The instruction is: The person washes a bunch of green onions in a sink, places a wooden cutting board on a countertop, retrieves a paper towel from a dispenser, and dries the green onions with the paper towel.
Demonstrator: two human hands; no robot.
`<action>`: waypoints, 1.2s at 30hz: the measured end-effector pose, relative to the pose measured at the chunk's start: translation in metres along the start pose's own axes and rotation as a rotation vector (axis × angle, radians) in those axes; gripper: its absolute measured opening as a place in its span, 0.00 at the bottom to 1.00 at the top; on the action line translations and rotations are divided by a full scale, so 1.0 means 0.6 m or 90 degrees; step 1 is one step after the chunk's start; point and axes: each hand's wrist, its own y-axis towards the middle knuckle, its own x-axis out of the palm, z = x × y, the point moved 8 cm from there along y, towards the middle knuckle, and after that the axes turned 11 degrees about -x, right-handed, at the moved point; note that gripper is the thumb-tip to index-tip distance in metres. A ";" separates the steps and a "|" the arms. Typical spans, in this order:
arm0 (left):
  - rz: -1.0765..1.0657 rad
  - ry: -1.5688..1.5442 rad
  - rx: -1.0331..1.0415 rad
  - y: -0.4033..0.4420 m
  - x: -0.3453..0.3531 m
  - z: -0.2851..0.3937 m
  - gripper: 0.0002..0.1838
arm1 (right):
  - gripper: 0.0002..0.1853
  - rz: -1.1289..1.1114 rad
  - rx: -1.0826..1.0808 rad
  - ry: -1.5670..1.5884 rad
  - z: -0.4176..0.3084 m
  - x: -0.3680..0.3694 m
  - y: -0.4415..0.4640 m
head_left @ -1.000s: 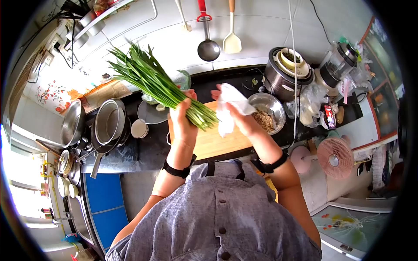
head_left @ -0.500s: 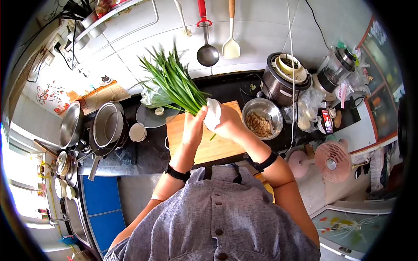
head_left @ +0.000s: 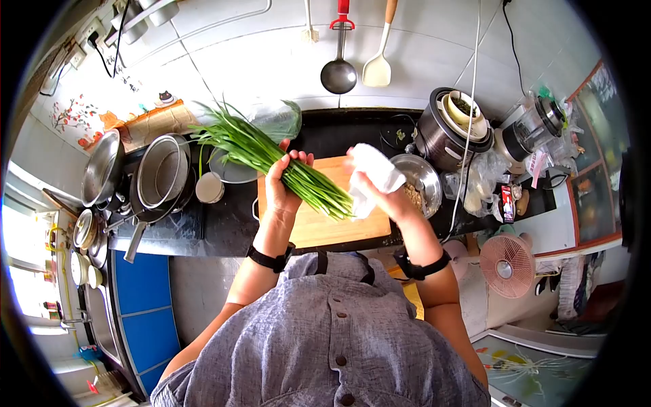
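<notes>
A bunch of garlic chives lies across my left hand, whose fingers curl round its middle. The leafy ends point to the upper left and the stem ends to the lower right, above the wooden cutting board. A white paper towel is gripped in my right hand, close beside the stem ends. Behind that hand stands a steel bowl of light brown crumbly food, partly hidden by it.
Pans and a white cup stand at the left, near a plastic bag. To the right are a rice cooker, a blender and a pink fan. A ladle and spatula hang on the wall.
My hands have moved apart, the right one going rightward with the paper towel. The chives have tipped from steep to a flatter slant, and their stem ends are now uncovered.
</notes>
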 end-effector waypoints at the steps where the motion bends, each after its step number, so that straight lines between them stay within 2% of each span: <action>1: -0.029 0.018 0.000 0.001 0.002 -0.007 0.23 | 0.26 0.071 -0.022 -0.052 -0.020 -0.019 0.002; 3: -0.042 0.026 -0.039 -0.006 0.021 -0.040 0.23 | 0.19 -0.087 0.023 -0.123 -0.005 0.036 0.014; 5: -0.079 0.039 -0.077 -0.005 0.030 -0.061 0.21 | 0.19 -0.119 -0.059 -0.204 -0.001 0.083 0.019; 7: -0.113 0.011 -0.105 -0.008 0.032 -0.055 0.20 | 0.17 -0.091 -0.063 -0.148 0.006 0.079 0.021; 8: -0.152 -0.028 -0.138 -0.012 0.038 -0.059 0.20 | 0.15 -0.082 -0.137 -0.152 0.007 0.076 0.021; 9: -0.162 -0.008 -0.145 -0.015 0.037 -0.058 0.19 | 0.12 -0.039 -0.130 0.020 0.020 0.077 0.022; 12: -0.165 -0.007 -0.176 -0.017 0.031 -0.063 0.18 | 0.11 -0.128 0.038 0.172 0.058 0.078 0.021; 13: -0.161 0.008 -0.174 -0.016 0.031 -0.063 0.18 | 0.12 -0.171 -0.023 0.096 0.046 0.073 0.027; 16: -0.172 -0.001 -0.154 -0.005 0.025 -0.056 0.16 | 0.16 -0.151 0.030 0.023 0.043 0.063 0.014; 17: -0.124 -0.051 -0.158 -0.003 0.014 -0.053 0.14 | 0.17 -0.136 0.013 0.032 0.053 0.067 0.009; 19: -0.132 -0.122 -0.183 0.006 0.008 -0.053 0.12 | 0.17 -0.083 -0.081 0.039 0.029 0.072 0.005; 20: -0.133 -0.154 -0.221 0.002 0.008 -0.058 0.12 | 0.16 -0.090 -0.072 -0.013 0.048 0.072 -0.001; 21: -0.126 -0.152 -0.225 0.000 0.008 -0.059 0.11 | 0.16 -0.079 -0.198 -0.146 0.030 0.075 -0.004; 23: -0.128 -0.145 -0.263 -0.015 0.028 -0.064 0.12 | 0.16 -0.044 -0.149 -0.123 0.009 0.076 -0.017; 27: -0.080 -0.107 -0.218 -0.011 0.004 -0.058 0.13 | 0.17 -0.108 -0.176 -0.239 0.022 0.069 -0.037; 30: -0.090 -0.117 -0.201 -0.011 0.005 -0.044 0.15 | 0.16 -0.089 -0.114 -0.264 0.016 0.051 -0.049; 31: -0.068 -0.058 -0.136 -0.003 -0.009 -0.019 0.14 | 0.15 -0.070 -0.096 -0.263 0.016 0.038 -0.054; 33: -0.042 -0.076 -0.114 -0.004 -0.003 0.008 0.13 | 0.17 -0.104 0.010 -0.408 0.061 -0.013 -0.059; 35: -0.037 0.000 -0.080 -0.010 -0.001 0.018 0.15 | 0.22 -0.001 0.057 -0.252 0.050 -0.062 -0.043; 36: -0.021 0.051 -0.059 -0.014 -0.002 0.016 0.16 | 0.23 0.015 -0.005 -0.228 0.029 -0.056 -0.037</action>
